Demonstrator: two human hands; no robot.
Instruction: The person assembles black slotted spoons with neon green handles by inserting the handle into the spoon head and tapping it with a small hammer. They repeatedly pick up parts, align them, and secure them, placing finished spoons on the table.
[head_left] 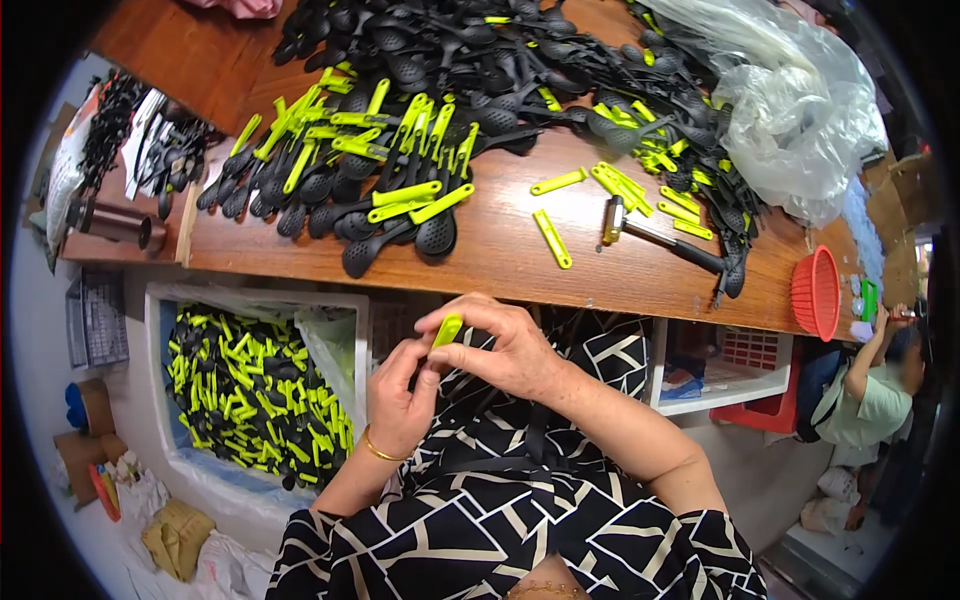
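Note:
My right hand [505, 350] pinches a lime-green plastic handle [447, 331] between thumb and fingers, just off the table's front edge. Against its lower end my left hand [398, 400] is closed, fingers curled; whatever they grip is hidden behind them. On the table ahead lie several black slotted spoons [375, 245] with green handles fitted. Loose green handles [552, 238] are scattered to their right. Beside these rests a hammer [665, 240] with a metal head and black grip.
A white bin [360, 345] at my left holds many green-handled black utensils. Black utensils [480, 60] heap across the table's back. A clear plastic bag [790, 130] and a red basket [815, 290] are at the right. Another person [865, 400] is at far right.

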